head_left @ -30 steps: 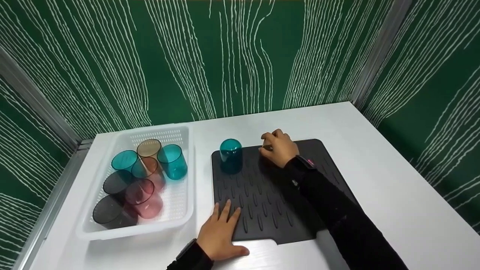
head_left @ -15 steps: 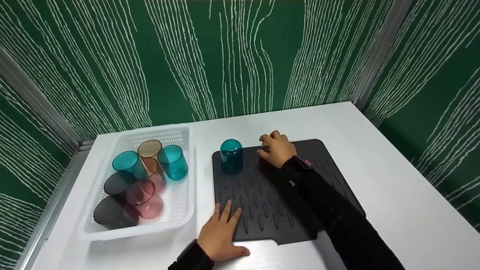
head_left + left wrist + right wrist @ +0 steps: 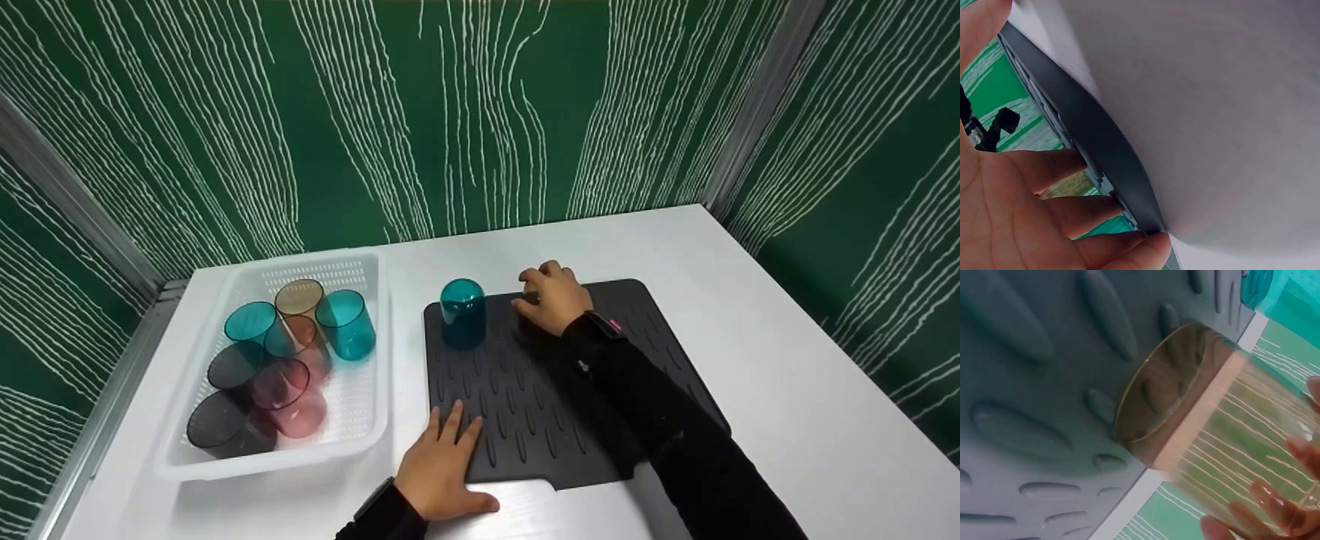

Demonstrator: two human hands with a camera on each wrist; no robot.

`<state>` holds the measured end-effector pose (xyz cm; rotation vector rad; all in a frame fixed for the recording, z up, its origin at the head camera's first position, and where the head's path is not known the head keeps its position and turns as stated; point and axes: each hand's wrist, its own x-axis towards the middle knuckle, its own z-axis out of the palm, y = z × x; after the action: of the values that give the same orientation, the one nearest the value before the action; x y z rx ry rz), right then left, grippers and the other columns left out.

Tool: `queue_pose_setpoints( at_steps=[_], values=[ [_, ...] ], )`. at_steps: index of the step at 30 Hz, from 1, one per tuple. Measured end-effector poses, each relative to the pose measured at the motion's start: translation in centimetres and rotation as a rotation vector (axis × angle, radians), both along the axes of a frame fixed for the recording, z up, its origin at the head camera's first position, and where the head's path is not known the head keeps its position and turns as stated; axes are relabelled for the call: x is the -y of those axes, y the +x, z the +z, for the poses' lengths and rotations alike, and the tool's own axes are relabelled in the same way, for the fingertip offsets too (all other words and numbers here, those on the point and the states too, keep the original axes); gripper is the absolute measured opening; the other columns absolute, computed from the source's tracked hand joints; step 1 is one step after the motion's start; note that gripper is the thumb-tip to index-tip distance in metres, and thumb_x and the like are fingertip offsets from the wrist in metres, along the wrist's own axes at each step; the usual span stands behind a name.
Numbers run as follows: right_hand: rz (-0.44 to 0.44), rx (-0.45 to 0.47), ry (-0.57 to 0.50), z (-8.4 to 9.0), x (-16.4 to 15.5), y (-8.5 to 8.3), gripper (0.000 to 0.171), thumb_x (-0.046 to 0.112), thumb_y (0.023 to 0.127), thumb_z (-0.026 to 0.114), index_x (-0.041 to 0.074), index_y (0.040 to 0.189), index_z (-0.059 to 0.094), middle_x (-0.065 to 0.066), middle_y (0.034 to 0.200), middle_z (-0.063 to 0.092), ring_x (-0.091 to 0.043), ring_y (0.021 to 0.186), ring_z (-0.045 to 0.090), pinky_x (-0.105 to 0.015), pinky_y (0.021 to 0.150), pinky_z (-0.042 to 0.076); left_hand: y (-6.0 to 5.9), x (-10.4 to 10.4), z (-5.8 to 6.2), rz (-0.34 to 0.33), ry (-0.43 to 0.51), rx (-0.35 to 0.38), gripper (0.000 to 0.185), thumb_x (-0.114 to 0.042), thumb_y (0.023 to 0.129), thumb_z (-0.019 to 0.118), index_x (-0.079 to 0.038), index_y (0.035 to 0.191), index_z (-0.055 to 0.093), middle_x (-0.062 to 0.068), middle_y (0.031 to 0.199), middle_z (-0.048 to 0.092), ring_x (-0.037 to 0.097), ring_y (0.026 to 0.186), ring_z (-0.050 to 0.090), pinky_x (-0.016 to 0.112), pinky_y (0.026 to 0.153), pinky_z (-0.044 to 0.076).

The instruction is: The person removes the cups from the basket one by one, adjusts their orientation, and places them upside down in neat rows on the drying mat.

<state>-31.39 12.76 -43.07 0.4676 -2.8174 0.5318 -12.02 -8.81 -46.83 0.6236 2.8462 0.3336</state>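
Since the earlier pictures, the right hand (image 3: 553,298) has been edging slightly toward the upturned teal cup, while the left hand has been staying put. Its fingers (image 3: 1275,503) are curling around a clear amber-tinted plastic cup (image 3: 1213,455), gripping it mouth-down near the far edge of the dark ribbed rubber drying mat (image 3: 555,420); the head view is hiding the cup behind the hand. Just beside it, toward the mat's far left corner, a translucent teal plastic cup (image 3: 462,312) is standing upside down. The left hand (image 3: 442,469) is lying flat with straight fingers, pressing on the mat's near left corner. A white perforated plastic basket (image 3: 371,390) is sitting on the white table (image 3: 787,360) along the mat's left edge, holding teal, amber, pink and smoky-grey cups.
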Motion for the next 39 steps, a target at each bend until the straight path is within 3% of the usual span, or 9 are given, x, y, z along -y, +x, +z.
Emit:
queue_pose_setpoints(
  at_steps=[6,12,17,22,27,34,39],
  values=[
    [0.008,-0.006,-0.009,0.5,0.0,0.3,0.056,0.049,0.079,0.058,0.018,0.125,0.048,-0.015,0.117,0.048,-0.033,0.104,0.046,-0.047,0.080,0.042,0.0,0.0,0.0,-0.002,0.005,0.003,0.101,-0.072,0.060,0.058,-0.013,0.138,0.032,0.019,0.144,0.019,0.045,0.127,0.019,0.049,0.098,0.028],
    [0.016,-0.109,-0.032,1.7,0.6,0.7,0.060,0.050,0.082,0.053,0.012,0.127,0.045,-0.018,0.119,0.048,-0.031,0.112,0.044,-0.045,0.094,0.032,0.0,0.0,0.2,-0.008,-0.016,0.006,0.102,-0.074,0.061,0.055,-0.013,0.139,0.030,0.018,0.144,0.019,0.043,0.128,0.017,0.049,0.100,0.025],
    [0.097,-0.186,-0.107,2.9,1.9,1.7,0.058,0.048,0.085,0.051,0.011,0.129,0.044,-0.014,0.119,0.048,-0.026,0.111,0.044,-0.039,0.096,0.031,0.0,-0.1,1.2,0.008,0.046,0.049,0.104,-0.076,0.060,0.053,-0.015,0.140,0.027,0.014,0.146,0.014,0.040,0.131,0.011,0.048,0.101,0.022],
    [0.179,-0.184,-0.091,4.0,3.7,3.1,0.058,0.051,0.085,0.048,0.015,0.130,0.042,-0.010,0.123,0.047,-0.024,0.114,0.044,-0.040,0.092,0.037,0.1,0.3,4.3,0.006,0.127,0.072,0.105,-0.081,0.059,0.044,-0.018,0.140,0.027,0.012,0.145,0.017,0.041,0.129,0.015,0.050,0.099,0.026],
    [0.242,-0.171,-0.086,4.5,5.8,4.4,0.059,0.053,0.085,0.046,0.016,0.131,0.042,-0.009,0.127,0.045,-0.026,0.126,0.032,-0.041,0.098,0.031,0.5,1.4,8.0,0.007,0.184,0.043,0.099,-0.080,0.061,0.044,-0.018,0.138,0.032,0.010,0.142,0.028,0.036,0.128,0.024,0.052,0.096,0.030],
    [0.336,-0.163,-0.067,4.6,8.9,6.5,0.059,0.056,0.085,0.043,0.017,0.129,0.043,-0.006,0.125,0.046,-0.025,0.128,0.029,-0.038,0.099,0.030,0.9,3.6,11.9,0.045,0.231,-0.100,0.095,-0.075,0.065,0.049,-0.017,0.138,0.030,0.001,0.138,0.036,0.025,0.127,0.030,0.047,0.098,0.029],
    [0.420,-0.066,-0.111,4.5,11.0,7.7,0.058,0.056,0.086,0.040,0.015,0.126,0.046,-0.003,0.121,0.050,-0.018,0.117,0.042,-0.034,0.094,0.036,0.2,5.8,13.6,0.134,0.223,-0.251,0.090,-0.073,0.067,0.049,-0.016,0.136,0.036,0.002,0.134,0.042,0.020,0.123,0.037,0.043,0.097,0.032]
  ],
)
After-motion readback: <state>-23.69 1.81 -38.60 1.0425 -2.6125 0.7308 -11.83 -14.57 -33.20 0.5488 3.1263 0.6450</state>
